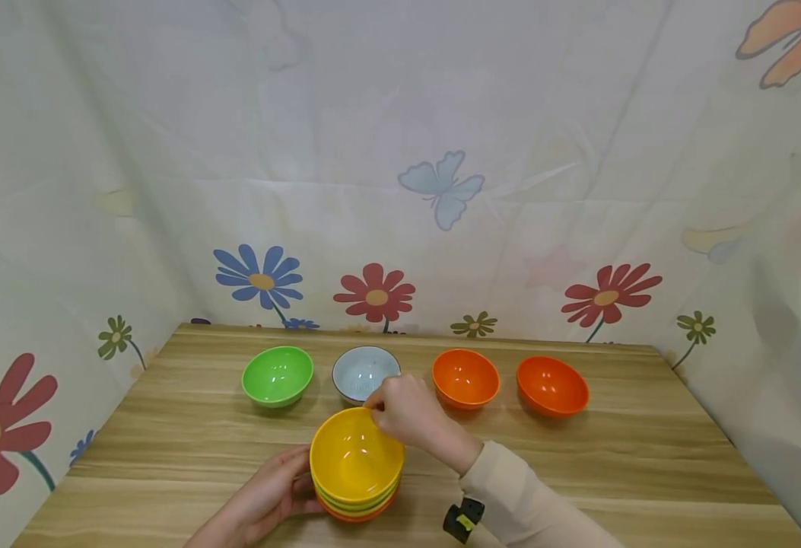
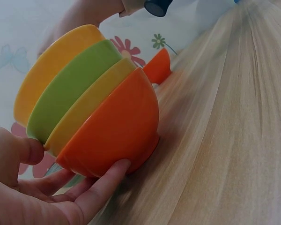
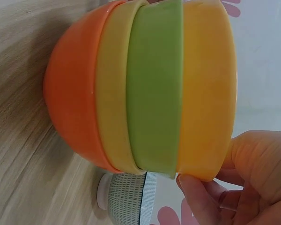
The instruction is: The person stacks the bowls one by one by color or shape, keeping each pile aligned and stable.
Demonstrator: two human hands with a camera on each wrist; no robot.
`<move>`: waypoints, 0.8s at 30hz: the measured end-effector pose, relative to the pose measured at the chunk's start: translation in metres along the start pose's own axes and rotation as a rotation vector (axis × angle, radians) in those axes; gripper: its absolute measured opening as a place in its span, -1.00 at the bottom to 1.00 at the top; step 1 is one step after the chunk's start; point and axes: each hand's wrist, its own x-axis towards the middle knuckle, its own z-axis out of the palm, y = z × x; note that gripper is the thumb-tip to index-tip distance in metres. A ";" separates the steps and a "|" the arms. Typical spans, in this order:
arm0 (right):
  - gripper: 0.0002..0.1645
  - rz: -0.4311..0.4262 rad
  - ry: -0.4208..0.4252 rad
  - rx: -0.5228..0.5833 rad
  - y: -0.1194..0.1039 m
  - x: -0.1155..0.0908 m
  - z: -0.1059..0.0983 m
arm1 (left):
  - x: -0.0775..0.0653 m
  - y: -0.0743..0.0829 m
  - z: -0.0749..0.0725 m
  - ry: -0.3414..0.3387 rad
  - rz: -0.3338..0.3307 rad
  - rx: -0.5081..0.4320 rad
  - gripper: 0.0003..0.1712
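A stack of nested bowls stands on the table near its front. Its bottom one is an orange bowl (image 2: 117,126), with a yellow bowl (image 3: 113,89), a green bowl (image 3: 154,89) and, topmost, another yellow bowl (image 1: 357,457) above. My left hand (image 1: 280,487) holds the stack from the left; in the left wrist view its thumb lies at the rims and its fingers rest against the orange bowl's side. At the far right part of the top rim, my right hand (image 1: 407,411) pinches the top yellow bowl between thumb and fingers.
Along the back of the table (image 1: 167,426) stand a green bowl (image 1: 278,377), a pale patterned bowl (image 1: 366,369) partly behind the right hand, and two orange bowls, one in the middle (image 1: 465,377) and one at right (image 1: 552,386). A flowered cloth (image 1: 510,251) hangs behind.
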 end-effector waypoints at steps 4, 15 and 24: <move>-0.85 -0.007 0.011 -0.003 0.001 0.000 0.002 | 0.001 0.000 0.000 0.000 0.003 -0.004 -0.31; -0.87 -0.014 0.034 -0.021 0.001 0.001 0.005 | 0.000 -0.001 -0.001 0.000 0.005 -0.006 -0.30; -0.86 -0.001 0.026 -0.014 0.002 0.000 0.006 | 0.000 0.000 0.000 0.002 -0.004 0.004 -0.28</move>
